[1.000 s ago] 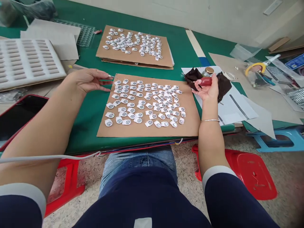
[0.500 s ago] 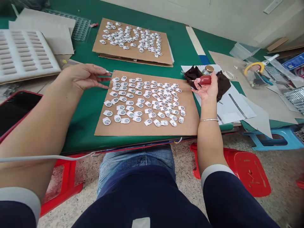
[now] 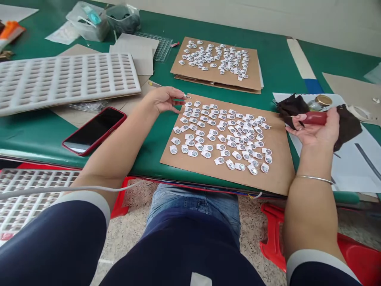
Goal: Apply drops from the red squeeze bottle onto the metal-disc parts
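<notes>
A cardboard sheet [image 3: 193,165] lies at the table's front edge, bearing several small white tags with round printed ends [image 3: 208,147]. At its back left corner my left hand [image 3: 168,99] pinches a thin pointed metal tool [image 3: 187,96]. To the right of the sheet, palm up, my right hand [image 3: 320,131] holds a red-handled tool [image 3: 316,118]. Its thin tip points left. Dark brown cloth [image 3: 348,127] lies beneath and behind that hand, beside a glass jar with a gold lid [image 3: 324,100].
A second tag-covered cardboard stack [image 3: 253,84] stands farther back. At left are a white slotted foam tray [image 3: 74,79], a red-cased phone [image 3: 95,131] and plastic tubs [image 3: 123,20]. White paper [image 3: 351,174] and a tape roll [image 3: 358,113] lie at right.
The view has turned left, so everything sits farther right and more of the foam tray and phone shows. Both hands keep nearly the same places by the cardboard, holding the same tools.
</notes>
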A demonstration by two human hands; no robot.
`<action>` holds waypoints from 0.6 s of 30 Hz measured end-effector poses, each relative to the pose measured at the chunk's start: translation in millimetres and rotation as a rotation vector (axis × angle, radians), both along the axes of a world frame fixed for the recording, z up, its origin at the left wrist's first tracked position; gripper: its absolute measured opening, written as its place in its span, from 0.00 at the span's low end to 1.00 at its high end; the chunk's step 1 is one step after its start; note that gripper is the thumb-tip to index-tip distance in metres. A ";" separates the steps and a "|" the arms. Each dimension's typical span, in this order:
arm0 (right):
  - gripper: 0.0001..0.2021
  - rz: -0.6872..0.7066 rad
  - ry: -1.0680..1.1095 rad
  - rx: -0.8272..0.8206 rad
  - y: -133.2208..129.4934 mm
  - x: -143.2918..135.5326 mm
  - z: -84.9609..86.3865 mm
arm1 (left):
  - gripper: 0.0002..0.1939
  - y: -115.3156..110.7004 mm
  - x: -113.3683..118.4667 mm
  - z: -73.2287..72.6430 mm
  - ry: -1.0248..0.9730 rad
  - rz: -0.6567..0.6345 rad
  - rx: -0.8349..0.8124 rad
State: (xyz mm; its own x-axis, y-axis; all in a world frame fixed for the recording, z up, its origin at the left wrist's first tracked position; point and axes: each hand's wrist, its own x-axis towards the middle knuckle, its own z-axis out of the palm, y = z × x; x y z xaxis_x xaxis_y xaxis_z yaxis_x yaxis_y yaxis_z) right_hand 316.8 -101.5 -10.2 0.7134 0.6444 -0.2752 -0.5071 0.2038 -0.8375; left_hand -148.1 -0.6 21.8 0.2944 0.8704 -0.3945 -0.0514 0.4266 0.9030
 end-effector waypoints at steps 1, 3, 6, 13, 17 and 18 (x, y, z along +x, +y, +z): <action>0.24 0.060 -0.055 -0.032 0.9 2.2 -1.5 | 0.14 -0.5 0.2 0.3 -0.002 0.000 -0.001; 0.28 0.104 -0.119 -0.061 2.0 6.1 -3.6 | 0.13 -1.9 0.9 0.8 -0.011 0.009 0.003; 0.30 0.103 -0.136 -0.105 1.0 8.1 -3.2 | 0.11 -3.9 2.0 0.5 -0.022 0.033 0.008; 0.22 0.240 -0.133 -0.040 -15.1 9.9 -3.7 | 0.08 -2.1 -1.1 -4.3 -0.033 0.033 -0.012; 0.21 0.211 -0.041 -0.011 -13.0 9.1 -1.9 | 0.08 -2.4 -2.3 -2.2 -0.043 0.066 -0.031; 0.21 0.193 -0.009 -0.012 -10.3 7.7 0.3 | 0.08 -3.0 -2.0 -0.9 -0.043 0.068 -0.025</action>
State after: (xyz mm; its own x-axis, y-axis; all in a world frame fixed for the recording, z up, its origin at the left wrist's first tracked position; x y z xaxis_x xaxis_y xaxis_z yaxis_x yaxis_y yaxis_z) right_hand 324.5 -111.7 -9.8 0.5795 0.7660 -0.2782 -0.5283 0.0931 -0.8439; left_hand -150.1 -3.6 21.0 0.2522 0.8790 -0.4047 -0.1196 0.4434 0.8883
